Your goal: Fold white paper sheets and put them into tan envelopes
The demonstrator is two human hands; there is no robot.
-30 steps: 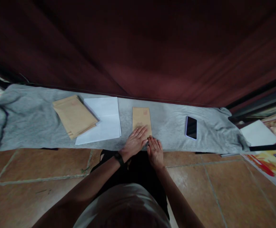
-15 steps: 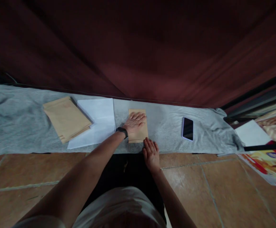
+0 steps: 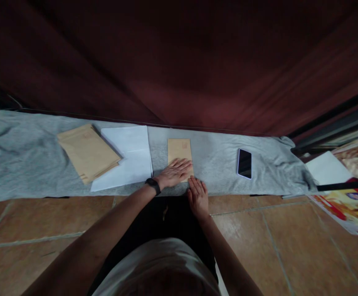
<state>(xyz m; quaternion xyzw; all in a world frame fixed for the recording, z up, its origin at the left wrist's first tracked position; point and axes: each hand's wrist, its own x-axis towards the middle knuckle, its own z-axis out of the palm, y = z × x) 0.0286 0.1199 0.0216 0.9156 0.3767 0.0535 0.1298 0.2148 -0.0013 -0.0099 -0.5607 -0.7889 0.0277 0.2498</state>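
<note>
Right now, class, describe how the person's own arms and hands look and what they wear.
Both forearms are bare, with no sleeves in view. A black band circles the left wrist. The left hand and right hand are ungloved; no rings show.

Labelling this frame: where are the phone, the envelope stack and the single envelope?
phone (image 3: 244, 163), head view, middle of its dark screen.
stack of brown envelopes (image 3: 88, 153), head view, middle of the top envelope.
single brown envelope (image 3: 179, 149), head view, its uncovered upper half.
</note>
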